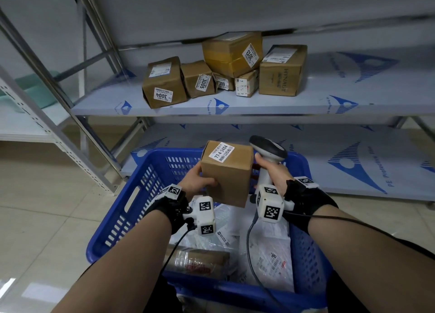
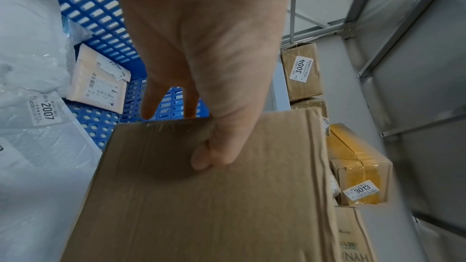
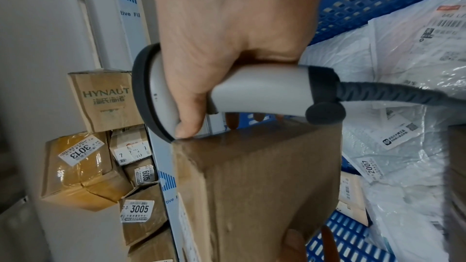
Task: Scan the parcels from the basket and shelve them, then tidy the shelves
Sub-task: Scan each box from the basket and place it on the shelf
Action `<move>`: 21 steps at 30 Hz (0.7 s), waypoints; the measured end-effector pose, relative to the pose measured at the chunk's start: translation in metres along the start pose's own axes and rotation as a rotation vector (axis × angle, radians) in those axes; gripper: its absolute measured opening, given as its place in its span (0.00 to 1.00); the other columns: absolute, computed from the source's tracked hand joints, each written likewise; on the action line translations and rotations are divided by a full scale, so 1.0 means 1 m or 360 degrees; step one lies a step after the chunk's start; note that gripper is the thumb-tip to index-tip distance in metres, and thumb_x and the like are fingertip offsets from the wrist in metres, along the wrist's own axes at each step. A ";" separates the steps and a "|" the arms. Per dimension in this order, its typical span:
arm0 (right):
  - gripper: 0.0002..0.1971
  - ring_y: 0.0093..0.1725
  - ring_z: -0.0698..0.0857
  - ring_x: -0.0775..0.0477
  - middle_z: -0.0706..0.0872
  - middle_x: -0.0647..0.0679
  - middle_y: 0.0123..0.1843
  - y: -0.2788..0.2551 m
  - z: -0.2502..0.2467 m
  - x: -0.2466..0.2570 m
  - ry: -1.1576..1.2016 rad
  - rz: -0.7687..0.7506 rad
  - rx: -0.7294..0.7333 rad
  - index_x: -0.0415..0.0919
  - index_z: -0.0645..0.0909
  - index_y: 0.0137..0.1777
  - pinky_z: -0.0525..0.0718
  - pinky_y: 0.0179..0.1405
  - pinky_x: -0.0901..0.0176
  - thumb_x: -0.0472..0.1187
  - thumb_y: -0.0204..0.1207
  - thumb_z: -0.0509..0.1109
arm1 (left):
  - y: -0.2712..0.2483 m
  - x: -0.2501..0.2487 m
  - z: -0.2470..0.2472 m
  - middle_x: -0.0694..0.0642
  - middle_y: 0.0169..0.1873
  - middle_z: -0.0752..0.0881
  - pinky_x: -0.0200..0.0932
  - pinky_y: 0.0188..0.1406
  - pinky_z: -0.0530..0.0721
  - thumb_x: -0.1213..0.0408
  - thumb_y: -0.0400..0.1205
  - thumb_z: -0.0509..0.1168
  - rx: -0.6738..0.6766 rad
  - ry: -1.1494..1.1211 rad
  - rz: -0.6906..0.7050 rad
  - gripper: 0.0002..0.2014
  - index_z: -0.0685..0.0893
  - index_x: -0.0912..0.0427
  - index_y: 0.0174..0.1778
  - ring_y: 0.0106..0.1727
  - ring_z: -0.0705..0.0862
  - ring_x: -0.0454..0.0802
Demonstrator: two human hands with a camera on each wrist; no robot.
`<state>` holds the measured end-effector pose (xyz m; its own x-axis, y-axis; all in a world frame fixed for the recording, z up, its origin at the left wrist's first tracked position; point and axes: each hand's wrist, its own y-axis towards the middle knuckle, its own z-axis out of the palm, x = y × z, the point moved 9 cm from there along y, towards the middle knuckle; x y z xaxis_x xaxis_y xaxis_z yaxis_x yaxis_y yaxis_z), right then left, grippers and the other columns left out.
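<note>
Above the blue perforated plastic basket (image 1: 131,202), nearest the camera, left hand (image 1: 196,183) grips a small brown cardboard box (image 1: 227,173), thumb on the near face, fingers round the far side. White label reading 77-4-3404 (image 1: 221,152) faces up and towards the scanner, presumably so it can be read. Right hand (image 1: 270,171) is wrapped round the handle of a grey handheld barcode scanner with a black-rimmed head (image 1: 268,148), which sits just beside the box's top right corner. Judged step: scan under way or about to begin; shelving not yet done for this parcel.

Basket below holds white plastic mailer bags (image 1: 270,249) and a taped brown parcel (image 1: 200,263).

Left wrist view adds the box's taped underside and a bag label 2007 (image 2: 46,110), hidden from the head view. Right wrist view shows the thumb tip (image 3: 186,129) at the scanner head's edge, touching the box corner.

Farther off, middle shelf (image 1: 329,100): a cluster of brown cartons, labels 3004 (image 1: 163,95), 3005 (image 1: 203,82), 3013 (image 1: 250,54).
</note>
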<state>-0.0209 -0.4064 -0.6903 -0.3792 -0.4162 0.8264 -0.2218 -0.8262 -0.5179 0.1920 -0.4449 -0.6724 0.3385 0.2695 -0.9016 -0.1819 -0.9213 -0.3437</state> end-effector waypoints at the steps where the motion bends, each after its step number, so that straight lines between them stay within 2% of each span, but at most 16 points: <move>1: 0.42 0.56 0.87 0.32 0.88 0.37 0.57 -0.001 0.000 0.000 0.0009 0.0008 -0.0005 0.41 0.80 0.67 0.83 0.62 0.32 0.60 0.54 0.84 | 0.001 -0.001 -0.001 0.54 0.55 0.79 0.51 0.45 0.84 0.80 0.77 0.64 -0.0025 -0.0006 0.0010 0.26 0.73 0.51 0.66 0.58 0.78 0.56; 4: 0.45 0.55 0.88 0.33 0.88 0.38 0.57 -0.003 0.000 0.000 -0.0001 0.0025 -0.0016 0.41 0.79 0.67 0.84 0.59 0.32 0.60 0.50 0.85 | 0.002 -0.005 -0.004 0.49 0.54 0.77 0.61 0.52 0.85 0.79 0.79 0.60 -0.0086 -0.0034 0.0034 0.26 0.73 0.45 0.67 0.56 0.78 0.56; 7: 0.32 0.55 0.87 0.32 0.88 0.35 0.57 -0.005 0.002 0.003 -0.0039 0.0031 -0.0001 0.37 0.80 0.65 0.84 0.59 0.31 0.47 0.63 0.84 | 0.002 -0.004 -0.007 0.51 0.62 0.77 0.62 0.52 0.86 0.73 0.83 0.59 -0.0162 -0.0145 0.0001 0.21 0.72 0.49 0.70 0.63 0.77 0.57; 9: 0.27 0.56 0.87 0.32 0.88 0.33 0.57 -0.005 0.002 0.004 -0.0081 0.0026 -0.0010 0.34 0.81 0.65 0.84 0.59 0.31 0.40 0.66 0.82 | 0.001 -0.003 -0.008 0.54 0.62 0.76 0.60 0.51 0.85 0.68 0.85 0.58 -0.0202 -0.0285 -0.0058 0.15 0.72 0.53 0.67 0.67 0.75 0.58; 11: 0.25 0.54 0.87 0.33 0.87 0.32 0.57 -0.005 0.004 0.004 -0.0115 0.0035 0.0019 0.32 0.80 0.65 0.85 0.57 0.33 0.36 0.68 0.80 | 0.000 -0.004 -0.005 0.54 0.62 0.75 0.59 0.56 0.81 0.62 0.86 0.57 -0.0169 -0.0374 -0.0088 0.13 0.71 0.51 0.67 0.68 0.73 0.56; 13: 0.23 0.53 0.87 0.31 0.86 0.31 0.55 -0.006 0.006 0.002 -0.0112 0.0067 0.0045 0.31 0.79 0.64 0.86 0.53 0.35 0.33 0.70 0.78 | 0.000 -0.009 0.001 0.52 0.66 0.72 0.61 0.65 0.75 0.52 0.85 0.60 -0.0115 -0.0344 -0.0058 0.19 0.69 0.48 0.72 0.66 0.71 0.53; 15: 0.21 0.52 0.87 0.32 0.86 0.31 0.54 -0.005 0.007 0.000 -0.0100 0.0070 0.0057 0.32 0.80 0.63 0.87 0.52 0.35 0.31 0.70 0.77 | 0.000 -0.011 0.003 0.51 0.70 0.70 0.66 0.71 0.69 0.38 0.77 0.64 -0.0125 -0.0288 -0.0045 0.31 0.68 0.44 0.75 0.69 0.70 0.54; 16: 0.21 0.51 0.87 0.33 0.86 0.31 0.55 -0.004 0.007 0.000 -0.0094 0.0066 0.0057 0.34 0.80 0.63 0.87 0.52 0.35 0.30 0.70 0.77 | 0.000 -0.012 0.004 0.52 0.73 0.68 0.69 0.71 0.68 0.31 0.72 0.64 -0.0134 -0.0258 -0.0059 0.37 0.67 0.40 0.76 0.72 0.69 0.57; 17: 0.21 0.50 0.86 0.34 0.86 0.31 0.55 -0.003 0.008 0.000 -0.0090 0.0062 0.0060 0.34 0.80 0.62 0.87 0.52 0.35 0.29 0.69 0.77 | 0.001 -0.011 0.006 0.54 0.75 0.67 0.70 0.70 0.69 0.28 0.71 0.61 -0.0129 -0.0236 -0.0067 0.38 0.66 0.37 0.77 0.74 0.68 0.60; 20: 0.18 0.46 0.86 0.35 0.86 0.32 0.51 -0.001 0.008 -0.002 -0.0071 0.0052 0.0057 0.32 0.80 0.60 0.87 0.48 0.36 0.28 0.70 0.76 | -0.001 -0.011 0.012 0.56 0.73 0.72 0.64 0.65 0.76 0.36 0.82 0.52 -0.0091 -0.0306 -0.0094 0.28 0.62 0.40 0.78 0.72 0.73 0.62; 21: 0.16 0.43 0.86 0.37 0.86 0.33 0.48 -0.001 0.008 -0.001 -0.0057 0.0047 0.0061 0.31 0.80 0.58 0.88 0.46 0.37 0.27 0.71 0.75 | -0.002 -0.013 0.013 0.57 0.71 0.75 0.62 0.60 0.80 0.38 0.84 0.51 -0.0078 -0.0343 -0.0076 0.26 0.63 0.42 0.78 0.69 0.75 0.61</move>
<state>-0.0127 -0.4079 -0.6889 -0.3522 -0.4532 0.8189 -0.1761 -0.8272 -0.5336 0.1759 -0.4429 -0.6634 0.1394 0.3622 -0.9216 -0.1234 -0.9171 -0.3791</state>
